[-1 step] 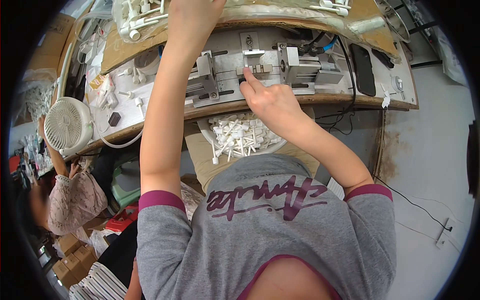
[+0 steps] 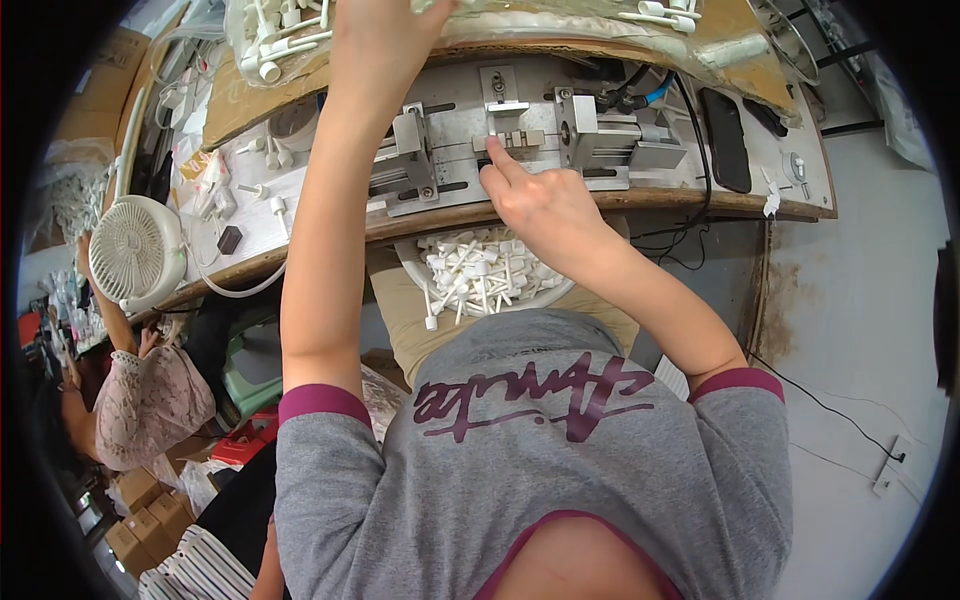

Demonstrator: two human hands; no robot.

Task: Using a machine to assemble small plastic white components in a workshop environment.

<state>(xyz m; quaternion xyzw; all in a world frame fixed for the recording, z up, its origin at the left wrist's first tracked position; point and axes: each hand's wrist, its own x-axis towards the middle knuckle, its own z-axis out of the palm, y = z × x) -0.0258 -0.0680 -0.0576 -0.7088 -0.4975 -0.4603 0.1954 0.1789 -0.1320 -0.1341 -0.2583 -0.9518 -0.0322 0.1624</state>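
My right hand (image 2: 540, 196) reaches in over the bench edge. Its index finger is stretched out, with the tip on the left end of a small notched metal block (image 2: 522, 139); its other fingers are curled, and I see nothing held in them. The block sits in a metal fixture (image 2: 459, 150) between two clamp-like units, the right one (image 2: 590, 125) having rods and a cylinder. My left hand (image 2: 385, 35) stretches to the far side, over a bag of white plastic parts (image 2: 283, 30). Its thumb stands out, but its fingertips are cut off by the upper edge.
A bowl (image 2: 552, 294) heaped with white stemmed pieces (image 2: 480, 268) rests at my lap. On the bench stand a white fan (image 2: 137, 252) at left and a black phone (image 2: 726, 140) at right, beside black cables (image 2: 690, 130). Another person's lace sleeve (image 2: 160, 390) shows at far left.
My left hand and forearm have shifted slightly, and the thumb stands out farther from the hand. My right hand stays in place at the block. The other person at left has moved a little.
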